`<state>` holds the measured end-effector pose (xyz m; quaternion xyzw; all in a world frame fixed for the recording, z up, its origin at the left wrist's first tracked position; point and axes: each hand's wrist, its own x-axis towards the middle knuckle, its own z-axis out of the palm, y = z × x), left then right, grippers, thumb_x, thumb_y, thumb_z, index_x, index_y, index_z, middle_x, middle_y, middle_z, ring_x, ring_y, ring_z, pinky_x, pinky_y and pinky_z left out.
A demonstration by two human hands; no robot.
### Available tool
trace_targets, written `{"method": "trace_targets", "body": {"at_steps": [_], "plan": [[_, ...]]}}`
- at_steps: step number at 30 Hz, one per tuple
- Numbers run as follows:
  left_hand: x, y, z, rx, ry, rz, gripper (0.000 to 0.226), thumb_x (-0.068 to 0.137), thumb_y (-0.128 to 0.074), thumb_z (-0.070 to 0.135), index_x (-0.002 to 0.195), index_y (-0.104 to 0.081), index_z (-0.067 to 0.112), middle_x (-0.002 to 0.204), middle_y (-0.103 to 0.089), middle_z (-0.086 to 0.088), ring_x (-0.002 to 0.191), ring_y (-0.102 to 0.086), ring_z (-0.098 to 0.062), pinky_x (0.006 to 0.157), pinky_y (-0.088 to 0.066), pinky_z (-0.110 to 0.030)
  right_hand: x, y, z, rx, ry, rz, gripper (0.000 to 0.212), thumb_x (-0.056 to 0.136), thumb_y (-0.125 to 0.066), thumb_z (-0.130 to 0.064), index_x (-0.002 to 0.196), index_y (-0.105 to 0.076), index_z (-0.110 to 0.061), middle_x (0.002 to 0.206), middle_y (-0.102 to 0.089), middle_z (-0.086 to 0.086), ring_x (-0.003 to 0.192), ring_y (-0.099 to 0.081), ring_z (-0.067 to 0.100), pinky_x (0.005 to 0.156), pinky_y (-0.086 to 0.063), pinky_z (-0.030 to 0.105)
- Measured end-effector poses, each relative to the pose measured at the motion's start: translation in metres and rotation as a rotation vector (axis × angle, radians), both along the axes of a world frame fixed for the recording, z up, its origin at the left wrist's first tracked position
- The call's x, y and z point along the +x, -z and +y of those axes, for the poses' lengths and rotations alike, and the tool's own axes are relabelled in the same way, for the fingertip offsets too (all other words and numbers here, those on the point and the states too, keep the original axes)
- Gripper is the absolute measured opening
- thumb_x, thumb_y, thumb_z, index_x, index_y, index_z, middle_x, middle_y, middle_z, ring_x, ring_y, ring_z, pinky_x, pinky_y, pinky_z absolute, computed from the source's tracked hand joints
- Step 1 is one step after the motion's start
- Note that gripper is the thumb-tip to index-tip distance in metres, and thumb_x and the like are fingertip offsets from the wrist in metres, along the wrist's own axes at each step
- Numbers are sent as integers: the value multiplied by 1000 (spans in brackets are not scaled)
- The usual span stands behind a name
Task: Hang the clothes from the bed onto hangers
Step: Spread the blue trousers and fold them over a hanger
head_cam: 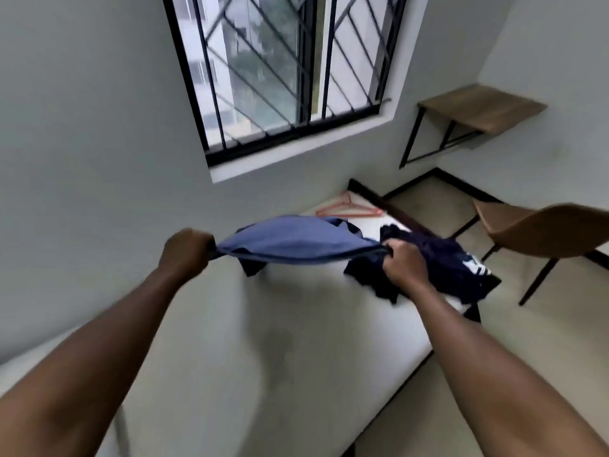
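Observation:
A blue garment [293, 240] is stretched out in the air above the white bed [263, 351]. My left hand [186, 249] grips its left edge in a fist. My right hand [403, 260] pinches its right edge. A dark navy garment with white print [458, 268] lies crumpled on the bed just behind my right hand. Orange hangers [349, 209] lie at the far end of the bed, near the wall.
A barred window [283, 67] is set in the wall beyond the bed. A brown chair [547, 230] stands on the floor to the right. A small wooden wall desk [478, 108] sits in the far right corner.

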<state>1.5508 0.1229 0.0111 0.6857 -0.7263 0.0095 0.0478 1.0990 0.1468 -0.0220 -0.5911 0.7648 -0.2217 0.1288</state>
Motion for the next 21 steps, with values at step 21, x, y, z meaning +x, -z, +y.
{"method": "trace_targets", "body": {"at_steps": [21], "plan": [[33, 367, 191, 798, 273, -296, 13, 77, -64, 2, 76, -66, 14, 79, -69, -7, 79, -65, -32, 63, -49, -34, 82, 345, 231, 1007, 51, -77, 25, 93, -68, -28, 116, -73, -19, 125, -70, 9, 117, -65, 31, 97, -53, 36]]}}
